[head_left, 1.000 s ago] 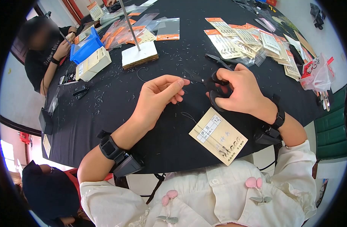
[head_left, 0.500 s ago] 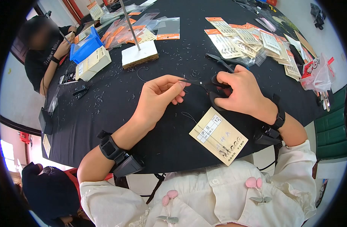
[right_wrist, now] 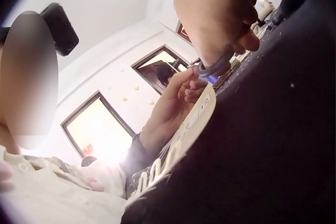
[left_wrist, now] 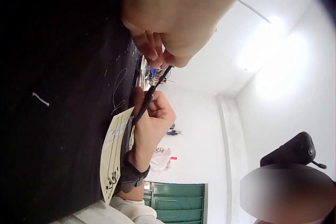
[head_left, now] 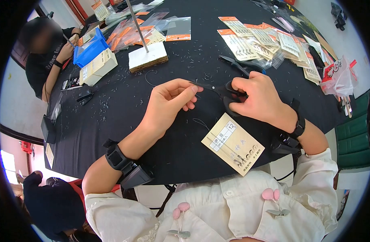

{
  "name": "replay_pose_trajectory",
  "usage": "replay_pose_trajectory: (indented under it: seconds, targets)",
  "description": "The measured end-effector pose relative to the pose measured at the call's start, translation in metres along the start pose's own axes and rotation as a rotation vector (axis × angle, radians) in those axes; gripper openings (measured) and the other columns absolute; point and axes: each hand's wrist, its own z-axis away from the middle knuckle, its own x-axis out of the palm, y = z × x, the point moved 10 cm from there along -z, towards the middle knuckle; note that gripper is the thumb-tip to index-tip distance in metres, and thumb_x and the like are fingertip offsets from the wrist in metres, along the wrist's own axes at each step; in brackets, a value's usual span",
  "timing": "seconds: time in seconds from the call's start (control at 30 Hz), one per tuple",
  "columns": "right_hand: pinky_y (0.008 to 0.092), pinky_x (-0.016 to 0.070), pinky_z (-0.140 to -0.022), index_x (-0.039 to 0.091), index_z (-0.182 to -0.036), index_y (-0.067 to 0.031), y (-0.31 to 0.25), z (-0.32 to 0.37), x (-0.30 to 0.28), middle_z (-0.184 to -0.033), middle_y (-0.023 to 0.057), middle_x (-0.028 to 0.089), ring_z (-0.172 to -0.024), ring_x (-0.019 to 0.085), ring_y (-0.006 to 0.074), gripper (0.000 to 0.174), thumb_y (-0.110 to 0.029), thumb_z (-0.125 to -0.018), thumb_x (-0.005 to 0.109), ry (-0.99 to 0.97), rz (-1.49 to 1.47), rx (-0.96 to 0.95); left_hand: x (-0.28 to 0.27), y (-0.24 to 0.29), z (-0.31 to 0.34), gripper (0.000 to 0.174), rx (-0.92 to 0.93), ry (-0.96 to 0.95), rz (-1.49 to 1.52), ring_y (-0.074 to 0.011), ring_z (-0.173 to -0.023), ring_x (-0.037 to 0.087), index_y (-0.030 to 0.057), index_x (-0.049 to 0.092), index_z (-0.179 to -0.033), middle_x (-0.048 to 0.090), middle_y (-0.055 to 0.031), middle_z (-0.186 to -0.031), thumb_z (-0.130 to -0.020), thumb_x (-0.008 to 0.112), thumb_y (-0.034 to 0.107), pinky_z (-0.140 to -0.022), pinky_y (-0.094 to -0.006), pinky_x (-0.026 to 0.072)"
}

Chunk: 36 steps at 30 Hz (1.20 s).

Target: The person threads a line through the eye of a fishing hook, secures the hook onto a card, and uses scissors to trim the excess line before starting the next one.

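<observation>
Black scissors are gripped in the right hand, fingers and thumb through the handles. Their blades look nearly closed and reach the fingertips of the left hand. Thumb and forefinger of that hand pinch something too small to make out at the blade tips. Below the hands a beige card with several hooks and thin line lies on the black cloth, a line loop at its upper left. In the left wrist view the scissors slant between both hands; in the right wrist view a scissor handle shows at the right hand.
A white block holds an upright rod. At left are a blue bin, a card stack and a seated person. Packaged hook cards and other scissors lie at upper right, near a plastic bag. Small clippings dot the cloth.
The scissors have swung from beyond the left fingertips to meet them, and their blades have come together. The left hand has barely moved and keeps its pinch.
</observation>
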Motion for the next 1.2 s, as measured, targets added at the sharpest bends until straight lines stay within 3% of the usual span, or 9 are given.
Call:
replay_pose_trajectory:
  seconds: [0.9, 1.2]
  targets:
    - [0.0368, 0.0457, -0.05, 0.058, -0.068, -0.0033, 0.003, 0.0, 0.003, -0.057, 0.013, 0.06, -0.054, 0.061, 0.0312, 0.019, -0.018, -0.066, 0.07, -0.009, -0.06, -0.009, 0.0, 0.001, 0.0, 0.016, 0.001, -0.001, 0.005, -0.0039, -0.066, 0.055, 0.0027, 0.066, -0.098, 0.062, 0.0002, -0.077, -0.092, 0.06, 0.016, -0.06, -0.0174, 0.043]
    - [0.0329, 0.0427, -0.054, 0.056, -0.067, -0.006, 0.012, 0.0, -0.007, -0.055, 0.0055, 0.056, -0.05, 0.054, 0.0241, 0.022, -0.02, -0.068, 0.073, 0.134, -0.108, 0.029, 0.001, -0.001, 0.0, 0.016, -0.02, -0.022, 0.002, -0.0041, -0.066, 0.054, 0.0031, 0.065, -0.098, 0.06, 0.0007, -0.076, -0.092, 0.058, 0.017, -0.061, -0.0176, 0.0431]
